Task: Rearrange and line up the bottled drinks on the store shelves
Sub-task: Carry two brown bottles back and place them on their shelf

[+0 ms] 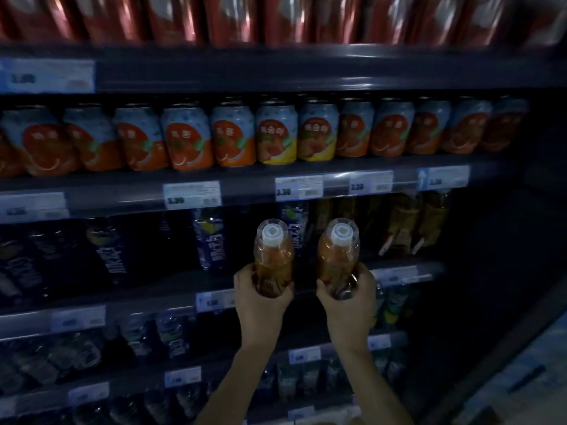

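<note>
I hold two amber drink bottles with white caps upright in front of the third shelf. My left hand (260, 297) grips the base of the left bottle (273, 256). My right hand (349, 302) grips the base of the right bottle (337, 253). Both caps point up toward me. Behind them on the same shelf (171, 294) stand dark blue-labelled bottles (208, 240) at the left and more amber bottles (411, 222) at the right.
A row of orange and yellow fruit cans (233, 136) fills the shelf above, with red packs (214, 16) higher up. Price tags (191, 194) line the shelf edges. Lower shelves hold dark bottles (171, 335). A dark side panel (506, 271) closes the unit at the right.
</note>
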### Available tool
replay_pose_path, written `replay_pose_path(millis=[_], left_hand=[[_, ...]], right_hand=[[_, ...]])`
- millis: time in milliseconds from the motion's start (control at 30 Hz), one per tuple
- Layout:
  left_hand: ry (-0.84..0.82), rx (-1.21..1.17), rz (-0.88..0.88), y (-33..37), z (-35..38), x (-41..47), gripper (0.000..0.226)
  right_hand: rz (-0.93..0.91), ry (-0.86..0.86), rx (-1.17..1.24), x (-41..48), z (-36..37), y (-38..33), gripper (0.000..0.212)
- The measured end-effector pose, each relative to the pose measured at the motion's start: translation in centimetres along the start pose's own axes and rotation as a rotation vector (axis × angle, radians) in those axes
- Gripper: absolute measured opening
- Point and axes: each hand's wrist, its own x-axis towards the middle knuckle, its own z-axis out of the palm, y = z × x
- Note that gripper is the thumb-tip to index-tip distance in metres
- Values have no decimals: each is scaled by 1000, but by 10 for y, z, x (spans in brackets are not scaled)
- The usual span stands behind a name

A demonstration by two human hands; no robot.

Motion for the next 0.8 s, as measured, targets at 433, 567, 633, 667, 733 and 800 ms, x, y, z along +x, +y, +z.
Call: replay_pose_path(millis=[433, 567, 633, 667, 733, 800], left_hand=[[-45, -21, -17, 27, 92, -5, 65], [-23, -5, -30, 28, 107, 1, 69], [-8, 12, -32, 29, 113, 5, 71], [0, 21, -34, 29, 116, 7, 71], [14, 21, -47, 30, 120, 10, 71], [30, 18, -66, 29, 125, 13, 73]], right_hand=[[-12, 16, 22, 70, -41, 35, 60], [-4, 12, 2, 84, -40, 44, 63], [-6, 18, -10, 89, -39, 49, 63], [-5, 18, -14, 92, -37, 50, 63], [4, 13, -12, 97, -35, 53, 63], [1, 12, -7, 102, -32, 54, 64]])
